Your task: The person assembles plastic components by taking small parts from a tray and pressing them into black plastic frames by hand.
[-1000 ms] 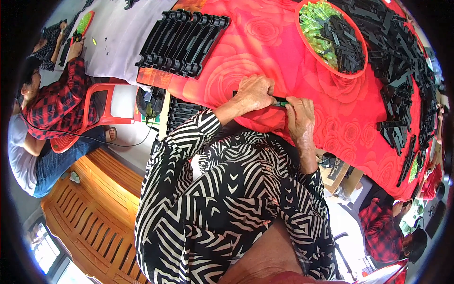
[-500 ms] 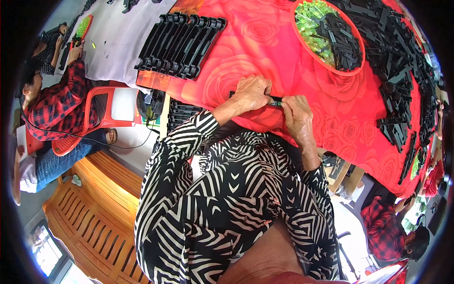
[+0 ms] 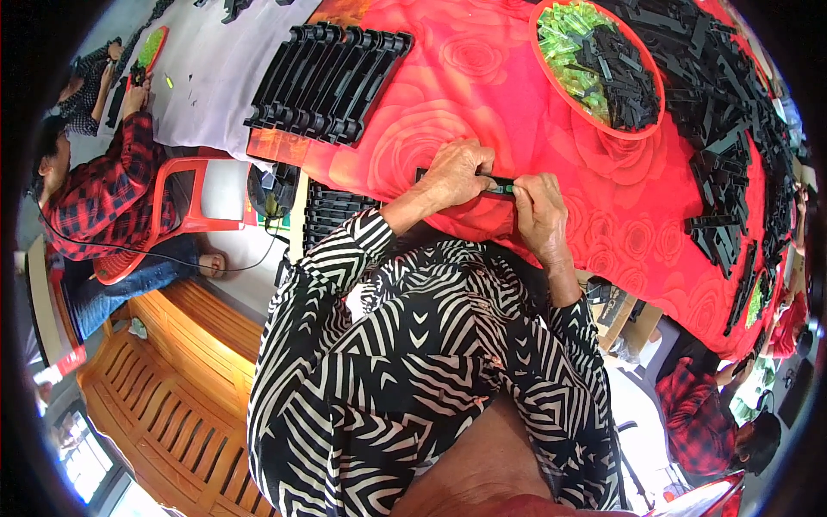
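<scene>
Both of my hands are closed on one slim black plastic part (image 3: 499, 187) near the table's front edge. My left hand (image 3: 457, 172) wraps around its left side, with a dark end showing past the wrist side of the fingers. My right hand (image 3: 541, 211) pinches the right end, where a small green bit shows between the fingertips. The rest of the part is hidden under my fingers. Ahead and to the left lies a row of long black plastic parts (image 3: 332, 82), set side by side on the red cloth (image 3: 482, 95).
At the far right, a red-rimmed basket (image 3: 642, 133) holds green clear pieces and small black pieces. Loose black parts (image 3: 719, 189) are heaped along the right side. A wooden bench (image 3: 172, 388) stands behind at left. People in checked shirts sit at left (image 3: 112, 198) and right (image 3: 693, 414).
My hands stay almost in place on the black part, the right one shifting very slightly. The person at left has moved a leg and turned the head a little.
</scene>
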Available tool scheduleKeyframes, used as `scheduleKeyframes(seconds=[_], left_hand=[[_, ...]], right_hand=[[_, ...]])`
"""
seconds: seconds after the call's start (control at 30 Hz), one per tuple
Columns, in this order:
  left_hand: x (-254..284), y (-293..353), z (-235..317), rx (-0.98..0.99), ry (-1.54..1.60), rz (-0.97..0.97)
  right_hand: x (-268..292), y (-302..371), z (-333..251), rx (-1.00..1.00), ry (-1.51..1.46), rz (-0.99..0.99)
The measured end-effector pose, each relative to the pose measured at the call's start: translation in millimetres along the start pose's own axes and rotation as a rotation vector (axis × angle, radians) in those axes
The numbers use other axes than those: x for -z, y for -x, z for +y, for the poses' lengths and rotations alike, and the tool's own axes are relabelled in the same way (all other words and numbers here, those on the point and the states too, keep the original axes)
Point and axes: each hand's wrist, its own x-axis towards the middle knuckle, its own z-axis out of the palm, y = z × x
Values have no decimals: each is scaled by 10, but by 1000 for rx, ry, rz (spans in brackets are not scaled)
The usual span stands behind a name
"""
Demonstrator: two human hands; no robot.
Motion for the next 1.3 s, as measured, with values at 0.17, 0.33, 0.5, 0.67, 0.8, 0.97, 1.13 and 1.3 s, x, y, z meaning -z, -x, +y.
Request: scheduleKeyframes(seconds=[0.17,0.33,0.5,0.67,0.8,0.97,1.13,1.3], left_hand=[[48,-2,26,29,29,-6],[-13,-7,-51,-13,61,2],[29,-13,-54,-30,78,-26],[13,-9,-60,-61,50,-18],[-21,-12,-54,-56,9,3],[-21,-37,-109,6,38,-41],[0,4,-39,-20,21,-21],[34,8,29,-46,20,5]], right_hand=[[16,-5,-27,-31,-48,-23],[-4,11,3,-36,-49,-12],[-43,3,-4,17,17,7],[-80,11,24,35,14,1],[-111,38,60,45,37,8],[-129,49,62,56,90,-21],[-64,3,-6,38,44,9],[-16,57,-21,-170,-120,12]])
